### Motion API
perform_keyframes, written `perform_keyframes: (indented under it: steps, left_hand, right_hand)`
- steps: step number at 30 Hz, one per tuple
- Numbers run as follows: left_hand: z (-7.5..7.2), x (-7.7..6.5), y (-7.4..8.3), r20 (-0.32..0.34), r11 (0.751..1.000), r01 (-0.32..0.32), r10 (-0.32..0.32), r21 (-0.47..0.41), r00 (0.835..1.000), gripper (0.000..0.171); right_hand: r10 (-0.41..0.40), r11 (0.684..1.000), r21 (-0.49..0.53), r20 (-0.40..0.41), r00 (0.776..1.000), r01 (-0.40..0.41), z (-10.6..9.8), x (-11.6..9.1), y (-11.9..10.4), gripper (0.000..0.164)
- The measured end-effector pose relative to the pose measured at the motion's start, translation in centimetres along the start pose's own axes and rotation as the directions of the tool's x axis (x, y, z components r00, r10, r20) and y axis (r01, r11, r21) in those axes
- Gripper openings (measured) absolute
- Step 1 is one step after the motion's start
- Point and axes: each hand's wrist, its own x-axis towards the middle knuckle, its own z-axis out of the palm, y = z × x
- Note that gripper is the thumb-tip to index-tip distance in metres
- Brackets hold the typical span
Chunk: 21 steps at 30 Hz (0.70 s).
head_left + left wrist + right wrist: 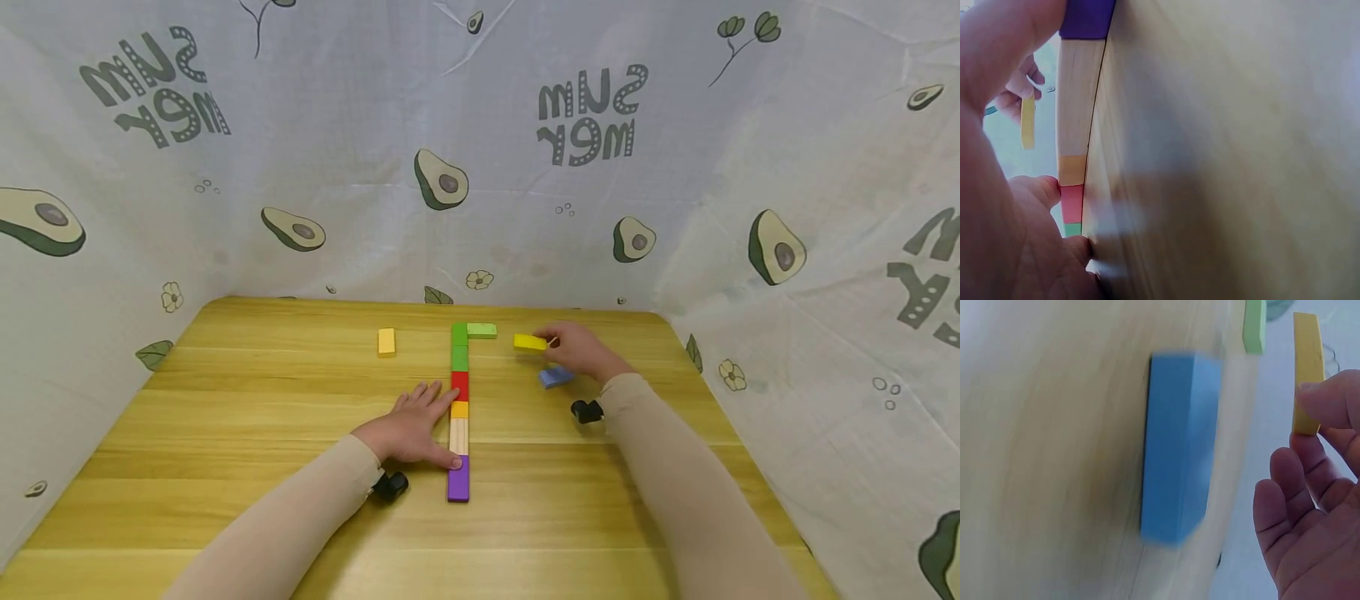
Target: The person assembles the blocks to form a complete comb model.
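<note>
A straight line of wooden blocks runs away from the person: a purple block (458, 485) nearest, then a plain wood block (459, 436), an orange block (461, 410), a red block (460, 382) and green at the far end (460, 358). My left hand (407, 430) lies spread beside it, thumb touching the purple block and index fingertip at the red one. Between thumb and fingers, my right hand (579, 348) pinches a yellow block (1308, 359), raised off the table. Below that hand sits a blue block (1175, 447).
A light green block (482, 331) lies crosswise against the line's far end, on its right. Left of the line stands a pale orange block (386, 342). A patterned cloth (360, 250) rises behind the wooden table (225, 417) and along its sides.
</note>
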Motion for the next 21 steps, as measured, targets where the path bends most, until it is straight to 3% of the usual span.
perform_keyframes:
  steps: [10,21]
  left_hand:
    - [0.0,0.2,-0.2,0.008,1.000,0.004,-0.004,-0.002,1.000,0.118]
    - [-0.2,0.0,0.2,0.024,1.000,0.005,-0.006,0.021,1.000,0.118]
  right_hand:
    - [-0.010,1.000,-0.027,0.047,0.999,0.011,2.2,2.2,-2.7,0.046]
    - [0.035,0.999,-0.011,0.062,0.997,-0.034,3.1,3.1,-3.7,0.050]
